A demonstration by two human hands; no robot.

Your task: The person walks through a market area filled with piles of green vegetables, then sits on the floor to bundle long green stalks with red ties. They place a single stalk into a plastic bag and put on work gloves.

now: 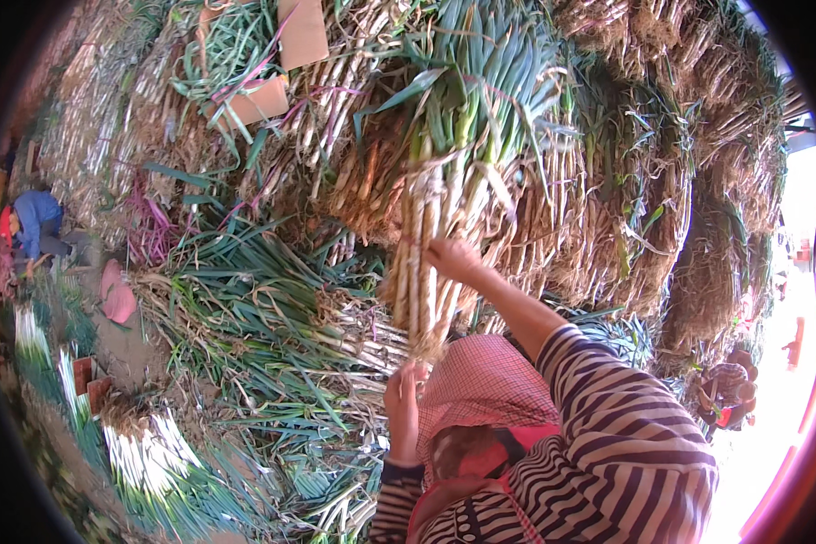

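Observation:
Before me a bundle of long green onions (421, 204) lies with its leafy tops (483, 61) pointing away and its root ends (427, 348) towards my lap. My right hand (454, 261) is closed at the pale stalks, partway up from the roots. Just below the root ends is my left hand (404, 394), fingers bent. Whether it grips a root or a stalk cannot be made out. A checked apron (483, 381) covers my lap behind the bundle.
Stacked dry-looking onion bundles (625, 183) rise ahead and right. Loose green onions (258, 292) cover the ground at left, beside pink ties (153, 228). White-stemmed onions (153, 452) lie lower left. Torn cardboard (304, 34) rests at the top. Another person (37, 217) bends at far left.

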